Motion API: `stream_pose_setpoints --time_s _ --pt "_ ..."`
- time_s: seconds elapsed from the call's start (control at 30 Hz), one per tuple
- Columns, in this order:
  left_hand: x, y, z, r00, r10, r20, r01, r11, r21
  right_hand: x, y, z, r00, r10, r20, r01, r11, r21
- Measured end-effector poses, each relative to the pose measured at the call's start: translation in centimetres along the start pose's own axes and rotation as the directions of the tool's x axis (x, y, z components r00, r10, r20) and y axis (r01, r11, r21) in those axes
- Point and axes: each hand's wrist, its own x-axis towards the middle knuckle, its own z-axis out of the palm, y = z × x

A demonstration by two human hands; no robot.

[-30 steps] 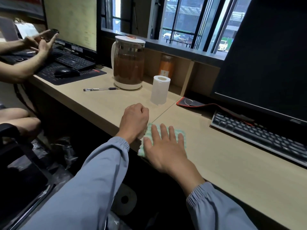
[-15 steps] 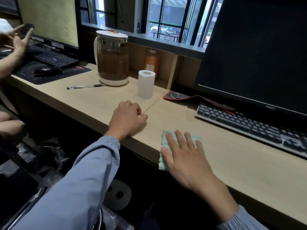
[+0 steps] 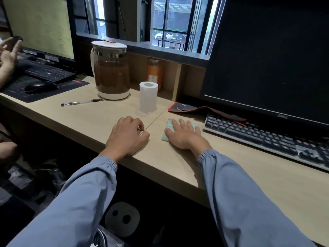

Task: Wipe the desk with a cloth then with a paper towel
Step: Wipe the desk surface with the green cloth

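A pale green cloth (image 3: 169, 122) lies on the light wooden desk (image 3: 178, 163), just left of the keyboard. My right hand (image 3: 183, 134) presses flat on top of it with the fingers spread, hiding most of the cloth. My left hand (image 3: 127, 134) rests on the desk beside it, loosely curled into a fist with nothing in it. A white paper towel roll (image 3: 148, 98) stands upright behind my left hand, apart from both hands.
A black keyboard (image 3: 267, 138) and a dark monitor (image 3: 267, 59) fill the right. A red-edged mat (image 3: 179, 107) lies behind the cloth. A kettle (image 3: 111, 72), a pen (image 3: 81, 102) and an orange jar (image 3: 154, 73) stand further back. Another person's hands (image 3: 8, 56) are at far left.
My right hand has slid the cloth from the desk's front edge to the right and then back towards the keyboard. My left hand has stayed curled in about the same spot.
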Motion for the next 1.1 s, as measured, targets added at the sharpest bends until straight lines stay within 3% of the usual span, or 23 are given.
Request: stream_pose_setpoints --time_s 0.23,0.47,0.93,1.1 --pt "0.2 -0.4 0.8 0.998 0.062 -0.025 -0.062 0.998 0.015 3.2 -0.1 -1.3 0.980 0.199 -0.004 -0.198 0.979 0.038" --pt "0.4 -0.3 0.4 0.998 0.055 0.019 -0.055 0.998 0.028 3.7 -0.4 -2.4 0.985 0.175 -0.006 -0.175 0.984 0.018" --pt "-0.5 0.9 -0.5 0.999 0.029 0.034 -0.031 0.998 0.060 -8.1 -0.3 1.8 0.986 -0.161 0.043 0.163 0.986 -0.042" --pt "-0.7 0.8 -0.8 0.997 0.021 0.080 -0.026 0.998 0.054 -13.4 3.4 2.9 0.964 -0.266 0.020 0.267 0.959 -0.095"
